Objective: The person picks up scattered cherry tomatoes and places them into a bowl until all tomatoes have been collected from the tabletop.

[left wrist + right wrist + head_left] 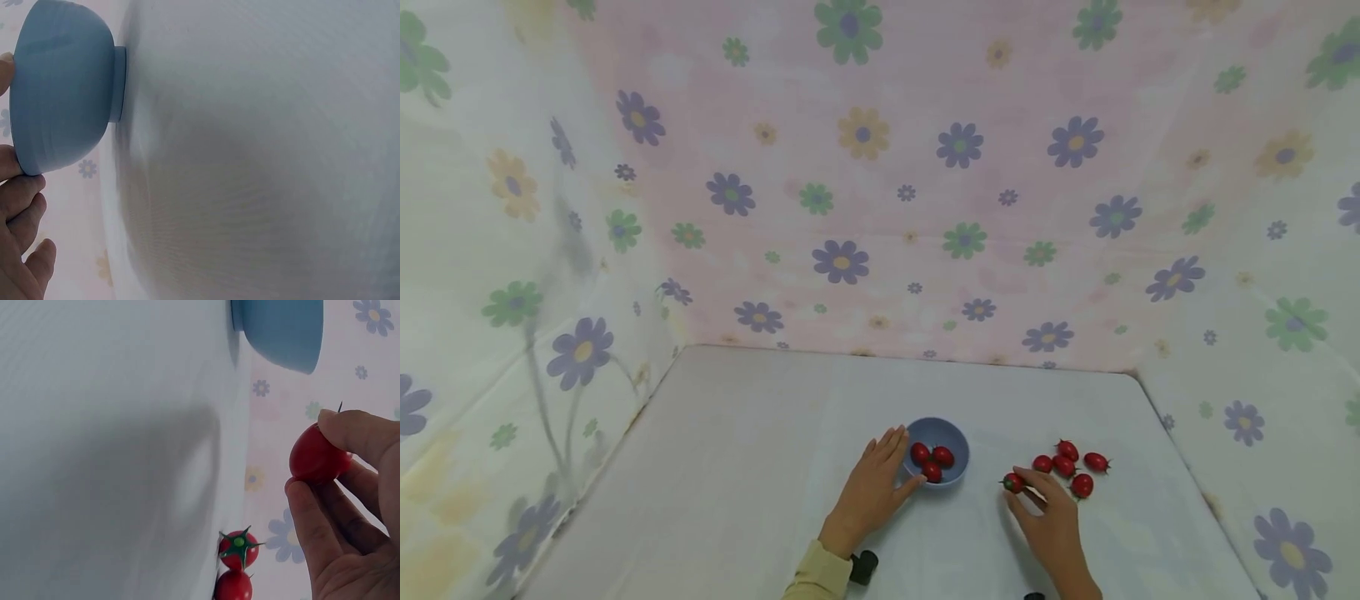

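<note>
A blue bowl (964, 454) stands on the white table with three small red tomatoes (932, 472) in it. My left hand (871, 483) is spread along the bowl's left side, fingers fairly straight. Thumb and index finger touch the rim, as the left wrist view shows. Between thumb and fingertips, my right hand (1047, 517) pinches a cherry tomato (310, 456) with a green stem end. It is held up above the table, to the right of the bowl. Several more cherry tomatoes (1064, 466) lie on the table just beyond and to the right of that hand.
The white-covered table (722, 467) is enclosed by a flowered cloth (880, 192) at the back and both sides. A small black object (864, 567) shows beside the left wrist, and part of another (1034, 596) near the right wrist.
</note>
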The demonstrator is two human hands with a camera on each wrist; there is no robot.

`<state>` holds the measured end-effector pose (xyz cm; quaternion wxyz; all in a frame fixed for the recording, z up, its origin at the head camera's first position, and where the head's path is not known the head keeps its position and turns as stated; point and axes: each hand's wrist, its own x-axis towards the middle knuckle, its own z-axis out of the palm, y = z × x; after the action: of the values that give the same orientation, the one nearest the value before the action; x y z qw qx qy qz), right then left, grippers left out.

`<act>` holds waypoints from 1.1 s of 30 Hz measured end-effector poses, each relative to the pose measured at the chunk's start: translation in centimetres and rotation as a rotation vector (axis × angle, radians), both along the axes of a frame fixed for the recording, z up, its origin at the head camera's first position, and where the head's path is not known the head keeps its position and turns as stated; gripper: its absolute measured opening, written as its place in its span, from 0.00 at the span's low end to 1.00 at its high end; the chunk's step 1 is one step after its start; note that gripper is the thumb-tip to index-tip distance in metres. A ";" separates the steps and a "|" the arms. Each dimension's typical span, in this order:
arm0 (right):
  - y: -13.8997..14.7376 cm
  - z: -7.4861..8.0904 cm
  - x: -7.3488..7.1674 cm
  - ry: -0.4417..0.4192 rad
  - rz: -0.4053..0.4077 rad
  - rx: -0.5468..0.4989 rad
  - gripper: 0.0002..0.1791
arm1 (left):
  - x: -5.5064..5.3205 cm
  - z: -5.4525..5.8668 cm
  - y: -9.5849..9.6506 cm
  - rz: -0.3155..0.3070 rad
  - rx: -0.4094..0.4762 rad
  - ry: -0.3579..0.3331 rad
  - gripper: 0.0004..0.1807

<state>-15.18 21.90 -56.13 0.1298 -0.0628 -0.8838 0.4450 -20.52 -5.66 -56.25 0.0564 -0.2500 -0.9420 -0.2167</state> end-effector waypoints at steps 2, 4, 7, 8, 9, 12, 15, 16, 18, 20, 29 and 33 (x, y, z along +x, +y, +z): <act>-0.3 0.0 -0.1 0.014 0.013 -0.012 0.25 | 0.0 0.0 0.0 0.002 0.006 0.001 0.40; -0.6 0.0 -0.3 0.030 0.022 -0.025 0.24 | 0.1 0.1 0.0 0.004 0.010 -0.001 0.40; -1.1 -0.1 -0.4 0.048 0.038 -0.044 0.24 | 0.1 0.2 0.0 0.008 0.011 -0.009 0.40; -1.2 0.0 -0.5 0.052 0.044 -0.050 0.24 | 0.1 0.2 0.0 0.010 0.011 -0.013 0.40; -1.4 0.0 -0.5 0.053 0.048 -0.056 0.24 | 0.1 0.2 0.0 0.011 0.013 -0.016 0.40; -2.0 0.2 -0.7 0.062 0.059 -0.080 0.24 | 0.0 0.2 0.0 0.009 0.019 -0.011 0.41; -2.6 0.4 -0.9 0.098 0.063 -0.098 0.24 | 0.0 0.3 0.1 0.007 0.020 -0.009 0.41; -2.8 0.5 -1.0 0.126 0.073 -0.104 0.24 | 0.0 0.3 0.1 0.006 0.017 -0.006 0.41; -3.3 0.5 -1.1 0.164 0.086 -0.125 0.24 | 0.0 0.3 0.2 0.007 0.010 -0.009 0.41; -3.7 0.6 -1.2 0.188 0.105 -0.133 0.24 | 0.1 0.4 0.2 0.008 0.003 -0.007 0.41; -4.7 0.9 -2.1 0.270 0.172 -0.142 0.24 | 0.2 0.5 0.1 0.006 0.000 0.010 0.41; -5.1 0.9 -2.5 0.318 0.206 -0.141 0.23 | 0.2 0.2 0.0 0.005 0.002 0.013 0.41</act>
<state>-17.64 16.80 -55.26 0.2166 0.0901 -0.8206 0.5211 -20.34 -5.64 -56.01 0.0634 -0.2491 -0.9420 -0.2159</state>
